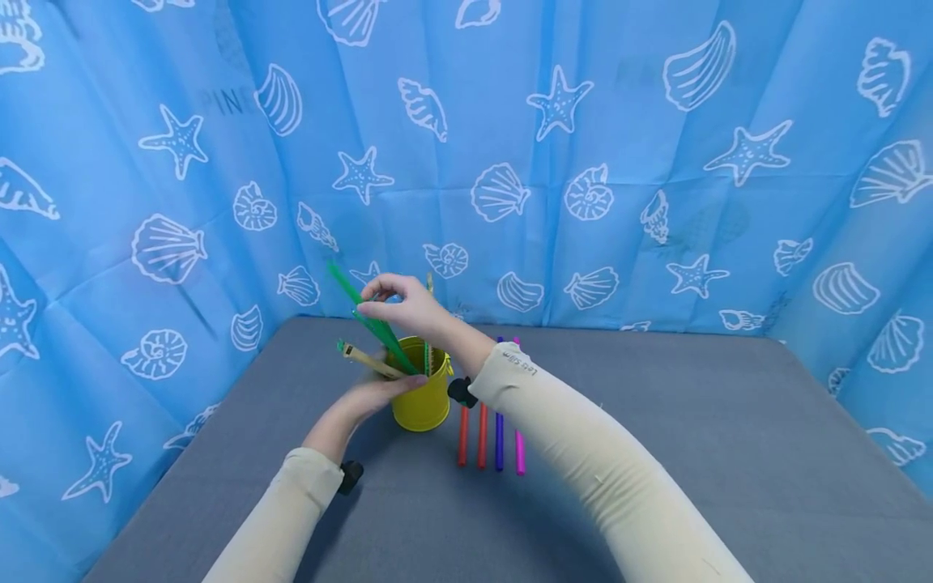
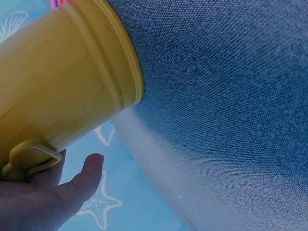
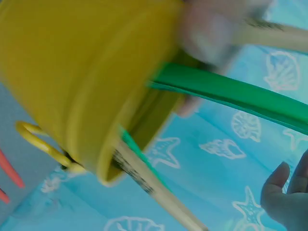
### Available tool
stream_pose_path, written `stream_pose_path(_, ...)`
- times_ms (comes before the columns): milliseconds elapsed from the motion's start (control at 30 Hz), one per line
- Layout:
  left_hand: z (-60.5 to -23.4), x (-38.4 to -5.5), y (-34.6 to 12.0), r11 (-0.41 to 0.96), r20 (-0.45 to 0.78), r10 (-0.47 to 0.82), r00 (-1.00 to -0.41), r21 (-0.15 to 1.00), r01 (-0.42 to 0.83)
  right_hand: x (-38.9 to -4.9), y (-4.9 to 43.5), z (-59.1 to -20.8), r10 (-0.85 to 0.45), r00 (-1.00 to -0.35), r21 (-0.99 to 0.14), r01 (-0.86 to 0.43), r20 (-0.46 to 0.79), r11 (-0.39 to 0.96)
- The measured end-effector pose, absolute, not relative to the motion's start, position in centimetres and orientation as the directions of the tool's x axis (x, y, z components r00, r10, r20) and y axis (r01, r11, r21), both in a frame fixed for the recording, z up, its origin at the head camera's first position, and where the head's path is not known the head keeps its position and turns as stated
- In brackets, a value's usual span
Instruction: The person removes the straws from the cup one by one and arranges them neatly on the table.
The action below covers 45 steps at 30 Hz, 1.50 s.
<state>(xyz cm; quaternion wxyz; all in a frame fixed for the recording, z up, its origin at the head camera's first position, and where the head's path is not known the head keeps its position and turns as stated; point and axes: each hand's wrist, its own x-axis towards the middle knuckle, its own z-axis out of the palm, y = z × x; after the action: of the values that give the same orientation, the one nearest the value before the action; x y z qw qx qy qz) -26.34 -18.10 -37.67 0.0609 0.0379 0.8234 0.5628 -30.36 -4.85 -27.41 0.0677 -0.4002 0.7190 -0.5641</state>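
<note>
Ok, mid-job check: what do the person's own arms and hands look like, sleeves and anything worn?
Both arms wear long cream sleeves; the right sleeve carries small dark lettering near its end, and none shows on the left sleeve. The left hand and right hand are gloveless. Each wrist has a small black device.

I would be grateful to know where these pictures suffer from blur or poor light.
Head view: bright and fairly crisp, with a soft shadow on the gray table beside the left sleeve; left wrist view: dim and bluish, the left hand darkened; right wrist view: the yellow bucket and especially the fingers at its rim look blurred, the green strip clearer.
</note>
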Motion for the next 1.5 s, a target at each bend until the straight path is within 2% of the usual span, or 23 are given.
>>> stream_pose_path(167,-37.7,-26.1,-18.2,0.389,-0.071,0.084,-0.994,0.921,-0.033,-30.1,-4.2,-25.3,-0.561,-0.692,-0.857,-0.51,0.454,-0.065)
stream_pose_path(267,-37.6,-26.0,-18.1,0.394,-0.088,0.069,-0.994,0.917,-0.054,-30.0,-3.5,-24.0,-0.476,-0.703,-0.843,-0.502,0.529,-0.194)
stream_pose_path(433,-37.5,-25.9,-18.1,0.385,-0.126,0.06,-0.99,0.918,-0.094,-29.8,-1.7,-21.6,-0.247,-0.698,-0.72,-0.539,0.672,-0.438)
stream_pose_path(533,-37.4,-25.8,-18.2,0.373,-0.13,0.072,-0.989,0.923,-0.094,-29.6,-0.3,-20.2,-0.114,-0.695,-0.644,-0.574,0.709,-0.506)
stream_pose_path(633,-37.4,-25.7,-18.2,0.384,-0.136,0.071,-0.988,0.918,-0.098,-29.5,1.3,-19.4,-0.016,-0.71,-0.616,-0.599,0.704,-0.511)
stream_pose_path(800,-37.4,-25.8,-18.1,0.382,-0.125,0.085,-0.989,0.921,-0.083,-29.7,4.1,-20.4,0.009,-0.762,-0.705,-0.602,0.647,-0.375)
stream_pose_path(1067,-37.2,-25.8,-18.4,0.354,-0.113,0.125,-0.986,0.933,-0.063,-30.6,8.2,-25.9,-0.085,-0.858,-0.861,-0.508,0.506,-0.002)
stream_pose_path(1333,-37.0,-25.9,-18.4,0.37,-0.116,0.12,-0.986,0.927,-0.064,-30.5,11.8,-30.0,-0.225,-0.891,-0.848,-0.447,0.394,0.286)
stream_pose_path(1500,-37.0,-25.9,-18.4,0.382,-0.133,0.123,-0.983,0.921,-0.077,-30.3,13.6,-31.5,-0.313,-0.903,-0.861,-0.394,0.296,0.321)
